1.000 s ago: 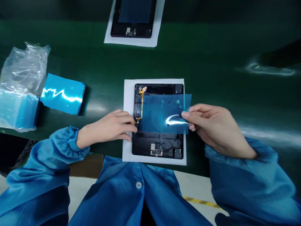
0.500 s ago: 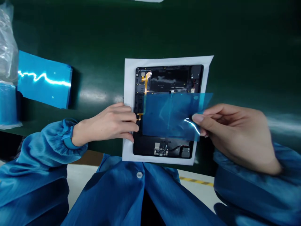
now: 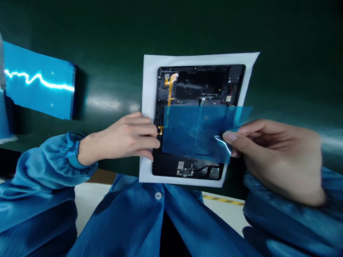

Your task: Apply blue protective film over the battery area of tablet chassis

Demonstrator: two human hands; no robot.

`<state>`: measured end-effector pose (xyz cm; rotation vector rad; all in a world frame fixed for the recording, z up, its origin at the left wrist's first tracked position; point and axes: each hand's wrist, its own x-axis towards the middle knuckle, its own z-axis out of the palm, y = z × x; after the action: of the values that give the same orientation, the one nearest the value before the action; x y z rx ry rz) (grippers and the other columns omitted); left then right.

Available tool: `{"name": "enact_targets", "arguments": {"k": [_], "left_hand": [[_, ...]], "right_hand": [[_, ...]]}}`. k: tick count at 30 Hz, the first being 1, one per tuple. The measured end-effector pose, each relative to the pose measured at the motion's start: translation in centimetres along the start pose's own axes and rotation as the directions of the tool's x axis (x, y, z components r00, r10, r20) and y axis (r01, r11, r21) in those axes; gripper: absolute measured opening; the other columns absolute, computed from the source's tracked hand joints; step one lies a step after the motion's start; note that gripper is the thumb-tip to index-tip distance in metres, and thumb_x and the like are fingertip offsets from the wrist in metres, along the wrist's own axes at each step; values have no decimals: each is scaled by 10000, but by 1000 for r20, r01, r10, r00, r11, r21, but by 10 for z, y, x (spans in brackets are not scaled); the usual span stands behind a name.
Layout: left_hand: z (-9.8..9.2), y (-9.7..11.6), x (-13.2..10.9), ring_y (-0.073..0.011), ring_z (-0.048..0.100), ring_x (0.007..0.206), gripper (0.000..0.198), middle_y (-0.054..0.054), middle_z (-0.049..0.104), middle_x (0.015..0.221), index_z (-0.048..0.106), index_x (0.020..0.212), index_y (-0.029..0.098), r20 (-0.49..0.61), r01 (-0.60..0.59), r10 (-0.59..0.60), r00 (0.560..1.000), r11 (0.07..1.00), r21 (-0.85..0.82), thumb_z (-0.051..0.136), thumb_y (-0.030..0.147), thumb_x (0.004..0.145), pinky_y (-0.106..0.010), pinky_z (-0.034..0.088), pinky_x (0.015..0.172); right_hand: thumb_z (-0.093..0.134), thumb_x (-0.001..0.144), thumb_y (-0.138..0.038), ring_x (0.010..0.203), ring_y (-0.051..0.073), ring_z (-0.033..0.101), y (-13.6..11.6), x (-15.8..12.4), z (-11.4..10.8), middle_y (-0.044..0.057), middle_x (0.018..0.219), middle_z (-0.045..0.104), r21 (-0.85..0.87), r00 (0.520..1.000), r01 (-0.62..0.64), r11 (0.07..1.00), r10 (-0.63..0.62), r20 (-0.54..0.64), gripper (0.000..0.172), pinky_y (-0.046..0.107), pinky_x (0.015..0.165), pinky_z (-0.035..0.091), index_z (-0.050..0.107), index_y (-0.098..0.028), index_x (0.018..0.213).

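An opened tablet (image 3: 168, 164), its black casing showing circuit boards and an orange flex cable (image 3: 169, 96), lies on a white sheet (image 3: 149, 82). My left hand (image 3: 123, 137) grips the tablet's left edge with curled fingers; its fingertips are partly hidden. A translucent blue film (image 3: 187, 130) covers the middle and lower part of the tablet. Pinched between thumb and fingers of my right hand (image 3: 276, 153) is the film's right edge, which sticks out past the casing. Whether the film touches the parts beneath it, I cannot tell.
On the left of the dark green table (image 3: 112, 43) lies a stack of bright blue film sheets (image 3: 40, 94) with a glaring light reflection. Clear plastic wrapping (image 3: 2, 64) shows at the far left edge. The table's front edge runs close to my body.
The view has shifted, so the blue stack sits further left and the tablet's far end looks larger and further up. Both hands keep their holds; the film stays over nearly the same part.
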<state>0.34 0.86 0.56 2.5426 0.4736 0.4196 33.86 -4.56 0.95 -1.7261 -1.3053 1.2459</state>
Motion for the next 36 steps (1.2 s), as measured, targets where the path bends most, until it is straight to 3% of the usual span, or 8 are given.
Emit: {"name": "enact_targets", "arguments": {"k": [12, 36], "left_hand": [[-1, 0, 1, -181, 610, 834, 325, -27, 709, 920, 725, 983, 203, 17, 8, -8, 1000, 1000, -2, 595, 489, 1067, -327, 381, 744], [-1, 0, -1, -171, 597, 840, 337, -18, 699, 913, 726, 975, 214, 31, 28, -27, 999, 1000, -3, 584, 504, 1072, -314, 379, 763]], "right_hand": [[919, 813, -266, 481, 79, 621, -2, 0, 1, -36, 638, 711, -1, 1000, 16, 1000, -16, -3, 127, 169, 479, 537, 793, -249, 819], [904, 784, -301, 435, 105, 627, -9, 3, 4, -29, 595, 705, -33, 1000, 9, 999, -9, 4, 147, 181, 432, 518, 771, -240, 765]]}}
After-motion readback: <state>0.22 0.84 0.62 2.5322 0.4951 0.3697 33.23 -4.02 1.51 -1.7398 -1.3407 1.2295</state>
